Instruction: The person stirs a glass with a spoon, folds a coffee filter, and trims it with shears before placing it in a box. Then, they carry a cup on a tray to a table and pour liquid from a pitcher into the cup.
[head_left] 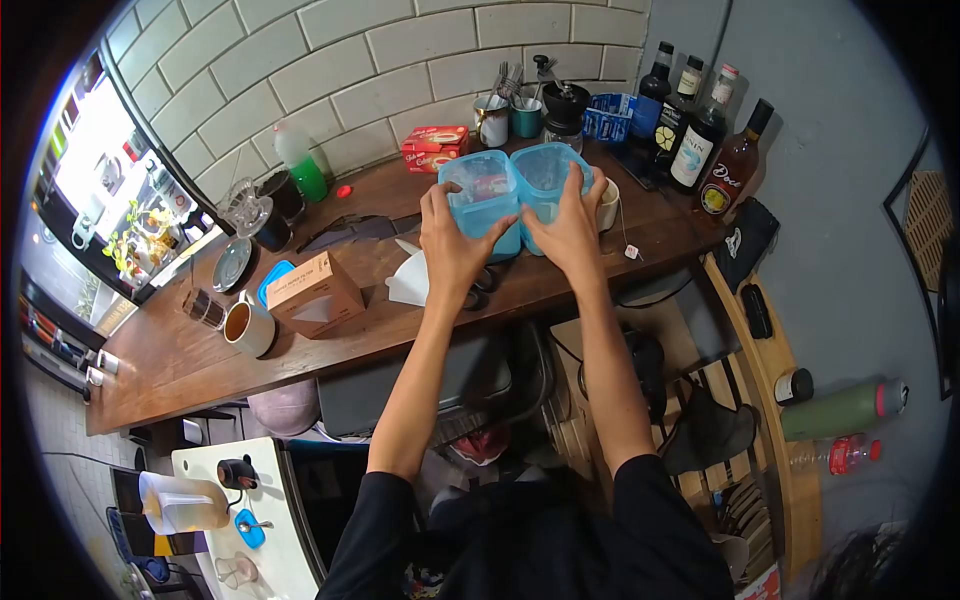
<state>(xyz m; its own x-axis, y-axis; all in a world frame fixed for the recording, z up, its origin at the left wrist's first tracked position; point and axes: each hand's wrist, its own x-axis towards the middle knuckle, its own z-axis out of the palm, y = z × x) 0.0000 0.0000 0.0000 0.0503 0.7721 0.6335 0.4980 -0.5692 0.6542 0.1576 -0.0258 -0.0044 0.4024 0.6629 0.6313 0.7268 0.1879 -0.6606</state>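
Note:
Two translucent blue plastic containers sit side by side above the wooden counter, their open tops facing me. My left hand (453, 240) is closed around the left container (487, 217), with fingers along its outer side and the thumb across its front. My right hand (568, 228) grips the right container (545, 168), with fingers over the rim and the thumb on the front. Something reddish shows inside or through the left one. A white paper filter (408, 282) lies beside my left wrist, and dark scissor handles (484, 287) are partly hidden behind it.
On the wooden counter (190, 345) stand a coffee filter box (315, 295), a mug (248, 327), a red box (435, 148), and a green bottle (302, 165). A hand grinder (566, 108) and several tall bottles (695, 150) line the back right. A cup with a tea tag (632, 252) is close to my right hand.

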